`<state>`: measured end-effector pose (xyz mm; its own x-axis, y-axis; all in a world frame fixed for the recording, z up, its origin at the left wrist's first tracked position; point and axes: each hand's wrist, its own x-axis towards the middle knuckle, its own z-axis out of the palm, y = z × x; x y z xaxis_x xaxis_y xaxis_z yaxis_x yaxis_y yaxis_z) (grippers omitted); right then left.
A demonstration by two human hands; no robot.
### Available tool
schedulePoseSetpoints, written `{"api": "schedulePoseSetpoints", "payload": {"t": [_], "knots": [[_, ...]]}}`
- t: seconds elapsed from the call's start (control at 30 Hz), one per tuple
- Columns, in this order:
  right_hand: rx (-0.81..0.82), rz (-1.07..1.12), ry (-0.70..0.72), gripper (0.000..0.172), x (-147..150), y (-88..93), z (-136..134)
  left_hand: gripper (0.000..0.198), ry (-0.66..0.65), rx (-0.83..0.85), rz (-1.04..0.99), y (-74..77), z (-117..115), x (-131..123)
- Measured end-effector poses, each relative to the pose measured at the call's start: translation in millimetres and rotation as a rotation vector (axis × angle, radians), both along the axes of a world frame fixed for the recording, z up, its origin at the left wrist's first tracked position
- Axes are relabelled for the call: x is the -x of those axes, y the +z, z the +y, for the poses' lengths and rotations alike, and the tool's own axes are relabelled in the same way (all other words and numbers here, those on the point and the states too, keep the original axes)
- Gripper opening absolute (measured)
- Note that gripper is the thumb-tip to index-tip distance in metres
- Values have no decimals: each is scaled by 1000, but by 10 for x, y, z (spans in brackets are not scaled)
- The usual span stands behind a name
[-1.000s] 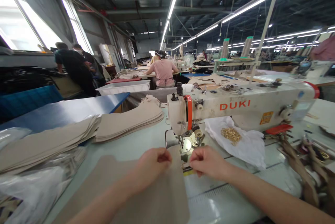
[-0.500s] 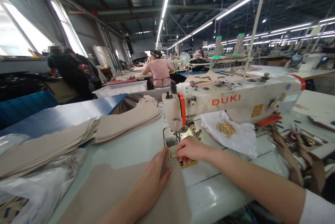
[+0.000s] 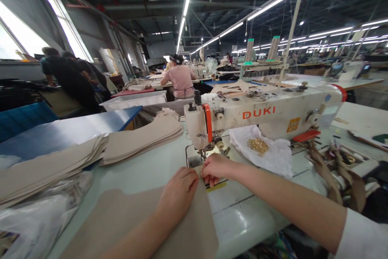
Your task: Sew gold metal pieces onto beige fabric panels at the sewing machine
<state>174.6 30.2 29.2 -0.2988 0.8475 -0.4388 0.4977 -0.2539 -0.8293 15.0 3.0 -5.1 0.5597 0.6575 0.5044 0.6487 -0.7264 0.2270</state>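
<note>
A large beige cut panel (image 3: 145, 202) lies across the sewing table, its narrow upper end close under the needle area of the sewing machine (image 3: 236, 113). Over that end, my left hand (image 3: 180, 190) has its fingers curled and pressed together; what they grip is hidden. My right hand (image 3: 216, 169) is closed just beside it, fingertips pinched at a small beige tab (image 3: 198, 169) at the panel's edge. Both hands nearly meet in front of the presser foot. The small gold buckle seen there earlier is now covered by my fingers.
Gold metal fittings (image 3: 257, 146) lie on white plastic (image 3: 275, 158) under the machine arm. Stacked beige panels (image 3: 142, 137) stand left, near a clear plastic bag (image 3: 36, 218). Brown straps (image 3: 330, 176) hang at right. Co-workers (image 3: 179, 77) are farther off.
My left fingers have gone from stretched flat on the panel to curled in towards my right hand, covering the gold buckle. The whole view has shifted slightly.
</note>
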Motion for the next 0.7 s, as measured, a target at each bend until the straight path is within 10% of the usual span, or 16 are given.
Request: {"api": "schedulePoseSetpoints", "payload": {"t": [0.27, 0.47, 0.7], "knots": [[-145, -123, 75, 27, -8, -40, 31, 20, 18, -21, 40, 9, 21, -69], [-606, -256, 131, 12, -263, -170, -278, 18, 24, 5, 14, -2, 33, -53], [-1293, -553, 699, 17, -548, -238, -692, 20, 23, 3, -12, -21, 27, -61]]}}
